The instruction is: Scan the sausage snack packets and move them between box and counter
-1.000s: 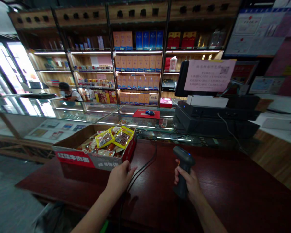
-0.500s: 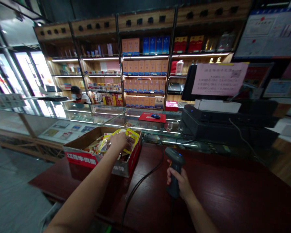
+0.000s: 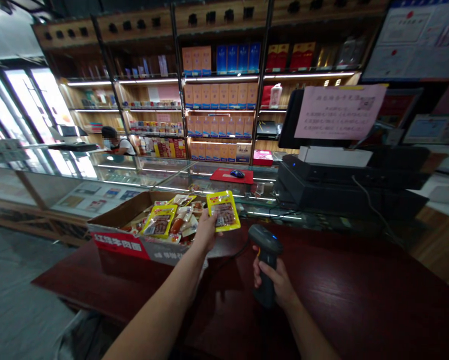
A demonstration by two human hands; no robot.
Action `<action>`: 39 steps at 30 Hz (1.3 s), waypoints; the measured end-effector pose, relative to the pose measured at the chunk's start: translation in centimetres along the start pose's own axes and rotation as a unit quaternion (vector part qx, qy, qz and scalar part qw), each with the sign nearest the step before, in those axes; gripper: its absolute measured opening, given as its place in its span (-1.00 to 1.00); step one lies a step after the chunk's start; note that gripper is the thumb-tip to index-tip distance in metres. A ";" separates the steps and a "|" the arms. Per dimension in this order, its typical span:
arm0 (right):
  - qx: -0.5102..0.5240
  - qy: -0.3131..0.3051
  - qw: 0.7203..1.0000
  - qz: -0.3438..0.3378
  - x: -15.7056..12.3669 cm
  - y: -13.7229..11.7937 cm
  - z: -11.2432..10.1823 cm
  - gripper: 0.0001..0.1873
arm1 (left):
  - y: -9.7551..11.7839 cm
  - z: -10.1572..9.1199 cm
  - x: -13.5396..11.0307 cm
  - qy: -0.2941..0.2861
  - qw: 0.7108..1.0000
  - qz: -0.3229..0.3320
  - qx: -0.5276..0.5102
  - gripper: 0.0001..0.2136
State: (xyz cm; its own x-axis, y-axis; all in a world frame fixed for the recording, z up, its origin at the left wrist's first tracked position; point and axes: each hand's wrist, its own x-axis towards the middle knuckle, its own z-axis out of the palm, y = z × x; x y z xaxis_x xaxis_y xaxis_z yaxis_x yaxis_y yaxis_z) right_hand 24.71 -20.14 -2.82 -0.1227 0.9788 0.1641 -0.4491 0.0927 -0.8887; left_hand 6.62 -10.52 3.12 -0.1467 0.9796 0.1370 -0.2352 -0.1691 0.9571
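Observation:
A yellow snack packet [image 3: 224,212] with a clear window and brown pieces inside is pinched in my left hand [image 3: 206,231]. It is held up beside the right end of a cardboard box [image 3: 115,246]. Inside the box lie several packets, among them another yellow packet [image 3: 159,221] and a wrapped sausage [image 3: 177,223]. My right hand [image 3: 275,280] wraps round the handle of a dark grey barcode scanner [image 3: 266,245], held upright over the table with a small blue light on top. My left forearm hides part of the box's front.
The dark red table [image 3: 333,285] meets a glass counter [image 3: 160,175] behind it. On the counter are a mouse [image 3: 237,173] on a red mat [image 3: 219,175] and a black till [image 3: 303,185]. A person [image 3: 119,142] is at the far left. A cable [image 3: 235,254] crosses the table.
My left hand has come out of the box to the right, bringing the yellow snack packet with it. The scanner stays in my right hand, nearly still; the view has shifted slightly.

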 end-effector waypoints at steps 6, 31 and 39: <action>-0.051 -0.016 0.998 0.017 -0.1 -0.1 0.2 -0.54 | -6.7 1.5 -0.8 -0.020 0.987 -0.033 -0.155 -0.68; -0.116 0.000 0.990 0.082 0.0 0.1 1.0 -0.59 | -7.8 0.4 0.1 -0.010 0.984 -0.048 -0.171 -0.67; -0.083 0.045 0.994 0.059 -0.1 -1.5 0.7 -0.50 | -6.1 1.3 -0.9 -0.035 0.983 -0.126 -0.129 -0.78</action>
State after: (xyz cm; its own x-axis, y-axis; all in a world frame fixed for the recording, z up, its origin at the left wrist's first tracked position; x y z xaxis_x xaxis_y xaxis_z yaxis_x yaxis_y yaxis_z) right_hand 24.75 -20.47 -1.15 -0.0831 0.9963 0.0219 -0.2832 -0.0026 -0.9591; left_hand 9.40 -10.20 -2.51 0.0113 0.9975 -0.0705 -0.4922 0.0669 0.8679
